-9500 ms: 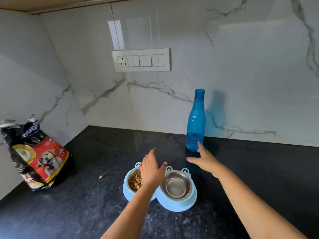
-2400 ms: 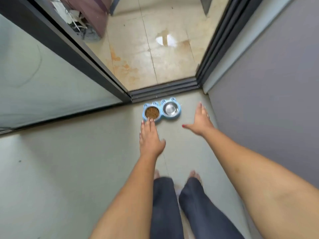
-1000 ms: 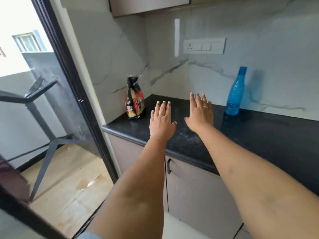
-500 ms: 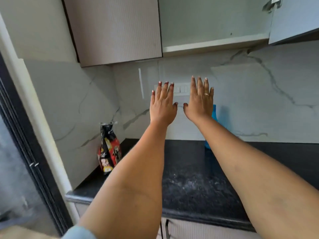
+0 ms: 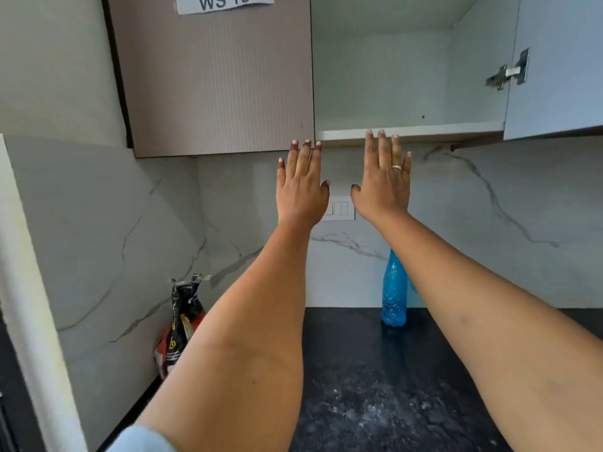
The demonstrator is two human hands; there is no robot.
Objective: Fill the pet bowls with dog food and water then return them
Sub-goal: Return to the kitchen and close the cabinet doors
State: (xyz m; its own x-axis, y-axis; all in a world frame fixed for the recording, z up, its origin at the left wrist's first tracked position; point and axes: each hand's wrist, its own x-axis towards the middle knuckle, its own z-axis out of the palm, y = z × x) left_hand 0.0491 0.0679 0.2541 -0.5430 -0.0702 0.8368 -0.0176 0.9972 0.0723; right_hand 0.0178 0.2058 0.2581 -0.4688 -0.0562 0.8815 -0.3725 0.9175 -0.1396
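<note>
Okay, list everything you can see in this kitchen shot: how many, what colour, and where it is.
Dog food bag: one, black and red, on the counter in the left corner.
Bottle: one, blue, upright on the counter by the back wall.
Counter: one, black speckled, across the bottom.
Switch plate: one, white, back wall, between the hands.
Closed cabinet door: one, taupe, upper left.
Paper label: one, white, reads WS 19, top of that door.
Open cabinet: one, white inside, upper right.
Hinge: one, metal, on the open door.
Ring: one, gold, right hand.
Hands: two, bare; left hand and right hand raised, fingers straight, holding nothing.
</note>
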